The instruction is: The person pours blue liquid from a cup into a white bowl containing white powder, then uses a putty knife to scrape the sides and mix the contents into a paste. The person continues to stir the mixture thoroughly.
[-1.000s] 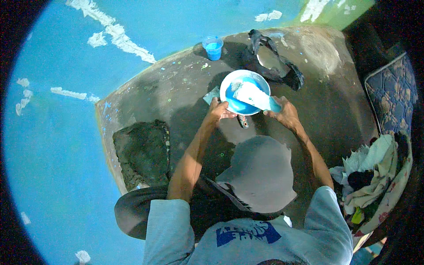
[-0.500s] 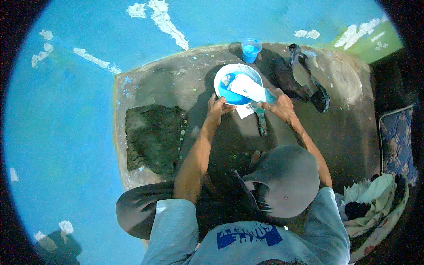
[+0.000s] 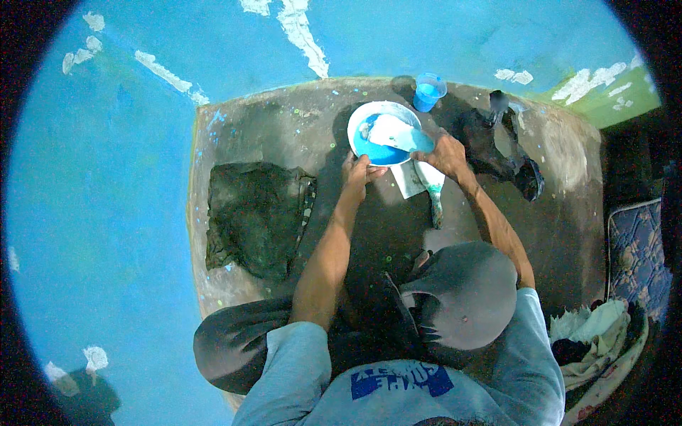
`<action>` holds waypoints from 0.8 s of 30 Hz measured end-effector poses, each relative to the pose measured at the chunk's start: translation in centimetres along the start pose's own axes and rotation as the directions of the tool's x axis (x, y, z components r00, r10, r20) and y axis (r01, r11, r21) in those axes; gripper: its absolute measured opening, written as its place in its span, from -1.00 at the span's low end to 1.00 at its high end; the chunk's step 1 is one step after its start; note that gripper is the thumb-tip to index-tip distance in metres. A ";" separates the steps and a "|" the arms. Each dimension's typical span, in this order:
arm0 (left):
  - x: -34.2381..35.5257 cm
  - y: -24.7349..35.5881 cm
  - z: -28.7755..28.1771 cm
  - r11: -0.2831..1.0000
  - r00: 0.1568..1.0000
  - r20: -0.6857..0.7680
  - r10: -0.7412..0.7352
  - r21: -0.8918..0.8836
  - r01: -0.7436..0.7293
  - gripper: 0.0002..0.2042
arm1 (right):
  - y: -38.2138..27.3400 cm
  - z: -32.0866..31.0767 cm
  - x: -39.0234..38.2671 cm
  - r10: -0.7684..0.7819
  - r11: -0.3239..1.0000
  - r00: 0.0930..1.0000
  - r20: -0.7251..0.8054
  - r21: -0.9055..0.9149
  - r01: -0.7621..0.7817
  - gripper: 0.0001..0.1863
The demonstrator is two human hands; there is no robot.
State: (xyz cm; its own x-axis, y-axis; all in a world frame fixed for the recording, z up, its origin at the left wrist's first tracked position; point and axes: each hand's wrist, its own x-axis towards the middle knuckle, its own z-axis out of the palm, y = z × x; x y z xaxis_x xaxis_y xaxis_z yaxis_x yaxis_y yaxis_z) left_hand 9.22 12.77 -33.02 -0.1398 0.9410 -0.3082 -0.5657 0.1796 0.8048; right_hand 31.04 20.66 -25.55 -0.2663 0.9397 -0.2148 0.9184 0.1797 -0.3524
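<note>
Honestly, we'd keep the teal putty scraper [image 3: 402, 135] low over the white bowl [image 3: 352, 133] and steady the rim, so the white paste [image 3: 386, 130] doesn't slide off. The scraper's laid across the bowl's mouth, coated end pointing roughly 10 o'clock, long axis running 10 to 4. Our right hand [image 3: 449, 155], around 4 o'clock, is curled snugly on its teal end; our left hand [image 3: 357, 175], at 7, has the bowl, thumb at the rim. Further out, there's a blue plastic cup [image 3: 429, 94] past 1 and a second scraper [image 3: 436, 204] at 5.
</note>
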 end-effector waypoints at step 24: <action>1.7 -0.3 -2.4 0.999 0.994 -0.102 0.048 -0.008 -0.049 -0.49 | -0.4 -3.8 -0.6 -0.238 0.941 0.971 -0.006 -0.251 0.229 -0.17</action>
State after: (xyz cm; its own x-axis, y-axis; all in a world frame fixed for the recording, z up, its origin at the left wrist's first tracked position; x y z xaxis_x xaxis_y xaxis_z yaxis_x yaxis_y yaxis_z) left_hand 7.20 13.62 -35.04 -0.2489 0.9145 -0.3191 -0.5645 0.1307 0.8150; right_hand 31.92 21.06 -21.84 -0.4758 0.8715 -0.1191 0.8761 0.4574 -0.1525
